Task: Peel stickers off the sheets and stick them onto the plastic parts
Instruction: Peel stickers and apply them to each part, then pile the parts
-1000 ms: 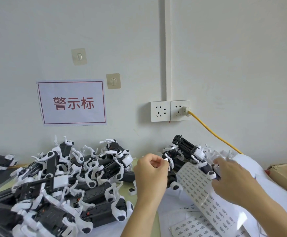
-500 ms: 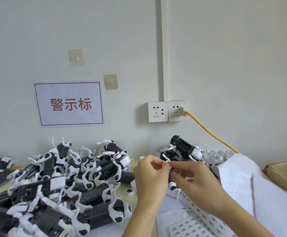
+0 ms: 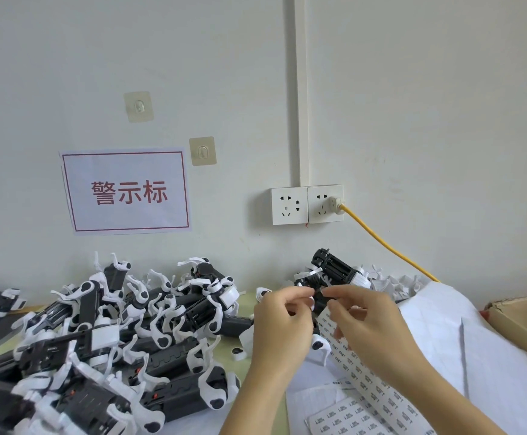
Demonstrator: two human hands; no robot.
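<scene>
My left hand (image 3: 282, 324) grips a black-and-white plastic part (image 3: 318, 342), held up over the table in the middle of the view. My right hand (image 3: 362, 318) meets it from the right, with thumb and forefinger pinched at the part's top next to the left fingertips; a small sticker there is too small to make out. A sticker sheet (image 3: 369, 384) with rows of small labels lies under my right wrist, and another sheet (image 3: 343, 419) lies nearer me. A big pile of black-and-white plastic parts (image 3: 105, 340) covers the left of the table.
More parts (image 3: 337, 271) lean against the wall behind my hands. White backing paper (image 3: 475, 356) spreads on the right, with a cardboard box (image 3: 525, 318) at the right edge. A yellow cable (image 3: 387, 246) runs from the wall socket (image 3: 307, 205) down to the right.
My right hand left the sticker sheet on the right and came over to the part in my left hand, where its fingertips now pinch at the top. The left hand stayed put.
</scene>
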